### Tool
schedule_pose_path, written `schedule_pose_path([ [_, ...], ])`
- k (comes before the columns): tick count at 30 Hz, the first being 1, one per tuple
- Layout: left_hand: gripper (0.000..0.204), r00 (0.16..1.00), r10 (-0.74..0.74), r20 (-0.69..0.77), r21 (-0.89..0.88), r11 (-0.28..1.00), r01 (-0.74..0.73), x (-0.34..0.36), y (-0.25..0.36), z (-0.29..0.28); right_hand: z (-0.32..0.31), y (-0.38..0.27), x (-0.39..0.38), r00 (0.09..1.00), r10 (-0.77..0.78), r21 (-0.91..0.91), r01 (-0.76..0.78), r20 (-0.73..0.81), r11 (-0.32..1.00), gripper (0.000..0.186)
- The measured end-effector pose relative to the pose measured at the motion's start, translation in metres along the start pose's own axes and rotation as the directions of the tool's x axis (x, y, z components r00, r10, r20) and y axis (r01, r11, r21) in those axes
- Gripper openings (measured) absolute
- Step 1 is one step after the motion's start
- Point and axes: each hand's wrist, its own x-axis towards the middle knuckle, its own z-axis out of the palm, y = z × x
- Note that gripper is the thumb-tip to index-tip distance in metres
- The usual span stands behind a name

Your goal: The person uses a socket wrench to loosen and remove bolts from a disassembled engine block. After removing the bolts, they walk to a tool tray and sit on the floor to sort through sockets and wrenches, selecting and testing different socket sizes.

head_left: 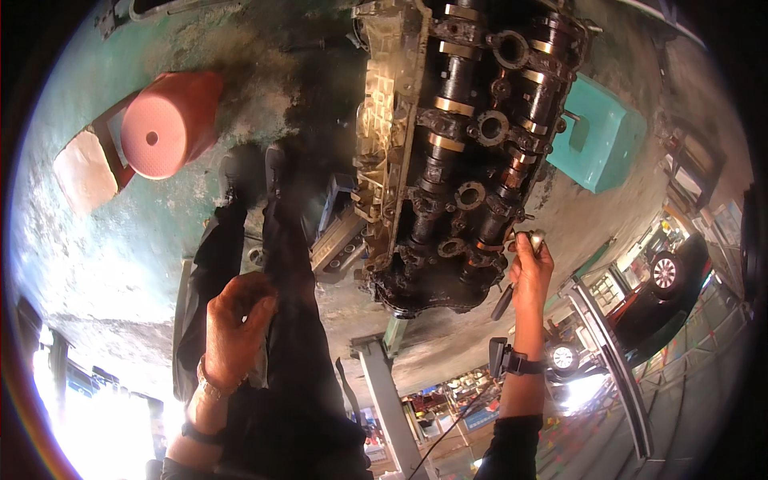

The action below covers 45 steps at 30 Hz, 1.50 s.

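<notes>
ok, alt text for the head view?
A grimy, exposed engine fills the upper center; the person's right hand grips a dark-handled tool at its lower right. The left hand is curled over dark-clothed legs; a pink stool stands at left.

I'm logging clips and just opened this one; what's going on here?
A person stands over a dark, greasy engine part with exposed shafts. Their right hand grips a dark-handled tool at the near right corner of that part. Their left hand is curled, apart from the part; whether it holds anything can't be made out.
</notes>
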Motion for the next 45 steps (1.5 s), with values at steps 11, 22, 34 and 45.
schedule_pose_path([
  [11,0.025,0.999,0.047,0.022,0.127,0.991,-0.049,-0.005,0.009,0.015,-0.006,-0.002,0.010,0.997,-0.026,-0.090,0.032,0.073,0.995,0.011],
  [22,0.024,0.997,-0.075,0.005,0.035,0.997,0.074,-0.018,0.031,0.032,-0.011,0.014,-0.058,0.956,-0.294,-0.117,0.294,0.021,0.949,0.018],
  [34,0.019,0.996,-0.060,0.061,0.071,0.996,0.056,-0.001,0.012,0.003,0.003,0.022,-0.073,0.838,-0.541,-0.489,0.502,0.072,0.713,0.021],
  [45,0.021,0.996,-0.046,0.074,0.062,0.997,0.041,0.006,0.004,-0.009,0.015,0.015,-0.071,0.830,-0.555,-0.463,0.515,0.057,0.722,0.021],
])
